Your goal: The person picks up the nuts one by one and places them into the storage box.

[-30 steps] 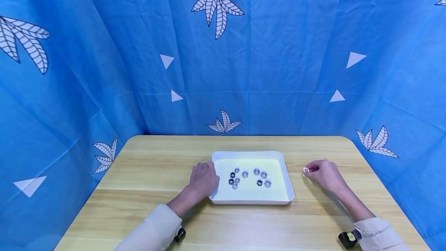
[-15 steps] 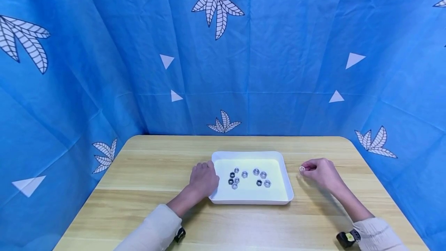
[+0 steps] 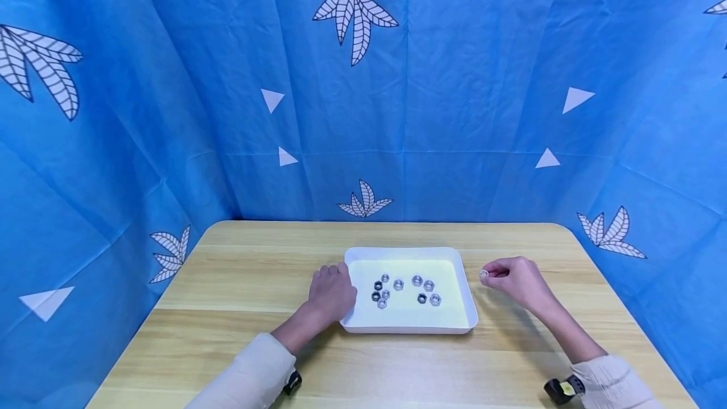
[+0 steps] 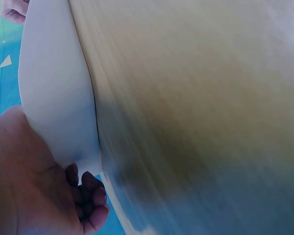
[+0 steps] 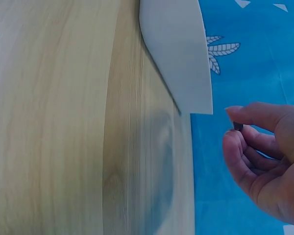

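Note:
A white tray [image 3: 454, 311] lies on the table, with several silver and black hex nuts, among them a silver nut [image 3: 399, 284] and a black nut [image 3: 422, 298]. My left hand [image 3: 333, 292] grips the tray's left side; in the left wrist view its curled fingers [image 4: 92, 200] lie against the outside wall. Just right of the tray, my right hand [image 3: 519, 281] pinches a nut [image 3: 484, 274] between thumb and fingertips, above the table. From the right wrist view only the dark edge of that nut [image 5: 238, 126] shows.
The light wooden table [image 3: 255, 270] extends around the tray on all sides. Behind and beside it hangs a blue patterned curtain [image 3: 454, 112]. A black strap device [image 3: 562, 390] is worn at the right wrist.
My right hand has moved left, bringing the pinched nut closer to the tray's right edge. The left hand has stayed on the tray, and the nuts inside lie as before.

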A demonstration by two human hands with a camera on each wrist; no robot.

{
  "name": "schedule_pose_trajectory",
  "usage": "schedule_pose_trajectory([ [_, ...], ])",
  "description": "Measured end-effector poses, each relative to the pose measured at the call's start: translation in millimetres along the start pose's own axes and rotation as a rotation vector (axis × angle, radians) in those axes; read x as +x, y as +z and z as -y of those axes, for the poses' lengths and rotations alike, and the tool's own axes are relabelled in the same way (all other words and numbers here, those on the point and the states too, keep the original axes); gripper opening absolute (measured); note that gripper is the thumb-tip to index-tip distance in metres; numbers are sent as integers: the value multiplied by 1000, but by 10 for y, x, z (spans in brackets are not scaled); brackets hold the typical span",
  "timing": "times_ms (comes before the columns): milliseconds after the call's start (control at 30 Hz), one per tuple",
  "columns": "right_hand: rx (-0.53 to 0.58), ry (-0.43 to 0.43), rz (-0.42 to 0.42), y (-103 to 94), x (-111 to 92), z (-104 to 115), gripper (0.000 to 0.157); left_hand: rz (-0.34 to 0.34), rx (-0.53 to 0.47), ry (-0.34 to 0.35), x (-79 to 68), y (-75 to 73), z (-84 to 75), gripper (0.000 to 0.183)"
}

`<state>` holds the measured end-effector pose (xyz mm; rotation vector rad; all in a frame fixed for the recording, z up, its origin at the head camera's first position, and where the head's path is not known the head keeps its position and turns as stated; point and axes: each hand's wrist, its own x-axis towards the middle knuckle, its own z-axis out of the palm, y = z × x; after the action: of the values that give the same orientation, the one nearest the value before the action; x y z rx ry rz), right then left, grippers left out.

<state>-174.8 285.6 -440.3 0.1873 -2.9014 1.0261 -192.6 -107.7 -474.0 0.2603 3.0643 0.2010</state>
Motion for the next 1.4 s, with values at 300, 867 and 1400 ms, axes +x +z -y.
schedule_pose_trajectory([
  [300,30,-36,-7,62,23,83,21,7,-10,-9,-5,8,3,37],
  [867,100,-72,54,172,42,349,22,-2,-9,-4,-4,7,-1,35],
  [1400,144,-114,156,300,31,474,16,0,-16,-9,-4,10,-5,35],
])
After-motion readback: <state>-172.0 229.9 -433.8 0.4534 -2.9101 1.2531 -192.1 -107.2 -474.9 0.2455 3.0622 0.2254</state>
